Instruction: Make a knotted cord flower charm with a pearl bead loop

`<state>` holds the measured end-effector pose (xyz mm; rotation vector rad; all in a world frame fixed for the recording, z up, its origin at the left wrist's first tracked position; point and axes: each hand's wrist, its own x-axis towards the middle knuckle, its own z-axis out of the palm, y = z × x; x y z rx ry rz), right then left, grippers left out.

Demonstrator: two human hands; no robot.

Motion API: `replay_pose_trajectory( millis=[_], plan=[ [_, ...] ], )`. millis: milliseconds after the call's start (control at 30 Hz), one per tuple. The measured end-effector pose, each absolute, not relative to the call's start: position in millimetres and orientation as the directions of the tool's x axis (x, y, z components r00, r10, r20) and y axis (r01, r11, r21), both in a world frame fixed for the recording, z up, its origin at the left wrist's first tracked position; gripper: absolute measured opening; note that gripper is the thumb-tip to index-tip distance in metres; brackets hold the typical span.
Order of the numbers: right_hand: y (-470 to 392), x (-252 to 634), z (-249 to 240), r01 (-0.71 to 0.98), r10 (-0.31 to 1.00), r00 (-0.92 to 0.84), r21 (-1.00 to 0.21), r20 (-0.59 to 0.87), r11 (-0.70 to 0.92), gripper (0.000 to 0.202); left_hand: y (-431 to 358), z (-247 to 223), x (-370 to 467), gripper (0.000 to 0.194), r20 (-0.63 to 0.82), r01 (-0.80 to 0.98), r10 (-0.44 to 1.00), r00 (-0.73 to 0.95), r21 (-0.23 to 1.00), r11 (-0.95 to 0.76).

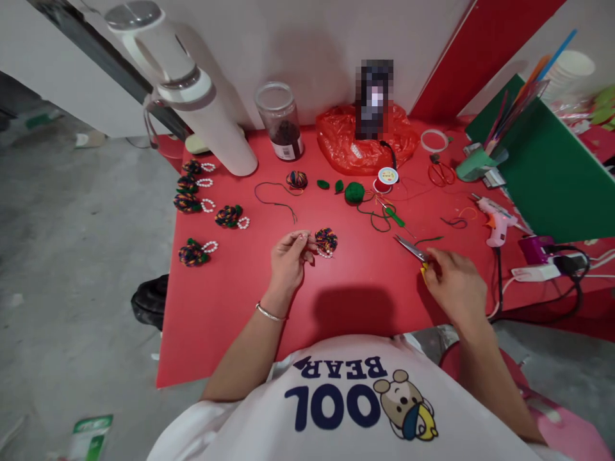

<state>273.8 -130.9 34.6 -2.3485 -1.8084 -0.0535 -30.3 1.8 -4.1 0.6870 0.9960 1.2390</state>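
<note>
Between the fingers of my left hand (289, 259) is a multicoloured crochet flower (326, 239), with a string of small white beads along its lower edge. My right hand (454, 282) is closed around the handle of scissors (411, 248) whose metal blades point up and left, over the table. Just beyond the blades lies a short dark green yarn piece (429, 240). A green-handled crochet hook (394, 215) rests near a ball of green yarn (354, 193). Two small green crochet leaves (323, 184) sit left of that ball, and a multicoloured yarn ball (296, 180) lies farther left.
Several finished flowers with bead loops (193, 253) line the table's left side. At the back stand a tall white flask (216, 121), a jar (281, 121) and a red plastic bag (336, 144). A pink glue gun (497, 221) and power strip (535, 273) with cables occupy the right.
</note>
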Motion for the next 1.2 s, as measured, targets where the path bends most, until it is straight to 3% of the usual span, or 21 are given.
replay_pose_trajectory(
  millis=[33,200,367,467,533,633,700,767,833,900,1000,1200],
  plan=[
    [-141,282,32,0.968,0.965,0.243,-0.088,0.103,-0.234,0.037,3,-3,-31,0.032,-0.259,-0.458,0.965,0.035,0.854,0.246],
    [-161,298,20,0.97,0.975,0.201,-0.157,0.096,-0.184,0.045,4,-1,-37,0.028,-0.3,-0.476,0.943,0.142,0.815,0.331],
    [-155,301,30,0.978,0.978,0.208,0.02,0.002,-0.208,0.057,4,-1,-51,0.024,-0.35,-0.459,0.899,0.263,0.774,0.436],
    [-152,301,42,0.977,0.977,0.212,0.019,-0.022,-0.212,0.061,4,-1,-58,0.022,-0.399,-0.44,0.863,0.31,0.744,0.502],
    [-149,295,48,0.966,0.968,0.242,-0.082,-0.065,-0.247,0.059,4,-1,-60,0.021,-0.422,-0.425,0.842,0.335,0.731,0.535],
    [-142,273,50,0.863,0.942,0.273,-0.383,-0.193,-0.329,0.06,3,0,-60,0.022,-0.439,-0.421,0.836,0.33,0.724,0.547],
    [-137,252,47,0.644,0.926,0.169,-0.673,-0.338,-0.364,0.066,2,1,-59,0.025,-0.437,-0.422,0.84,0.322,0.728,0.541],
    [-133,229,42,0.275,0.887,-0.025,-0.857,-0.46,-0.437,0.069,0,2,-57,0.026,-0.426,-0.408,0.85,0.31,0.748,0.524],
    [-129,208,36,-0.047,0.816,-0.257,-0.837,-0.518,-0.546,0.076,-2,1,-56,0.026,-0.414,-0.391,0.867,0.279,0.776,0.496],
    [-125,193,31,-0.211,0.743,-0.417,-0.739,-0.524,-0.639,0.084,-4,-1,-55,0.027,-0.403,-0.391,0.886,0.23,0.795,0.463],
    [-119,179,27,-0.241,0.665,-0.515,-0.653,-0.541,-0.718,0.083,-5,-4,-55,0.031,-0.385,-0.402,0.901,0.201,0.806,0.434],
    [-110,173,26,-0.174,0.645,-0.504,-0.664,-0.575,-0.727,0.078,-5,-6,-55,0.031,-0.334,-0.429,0.923,0.19,0.818,0.384]
  ],
)
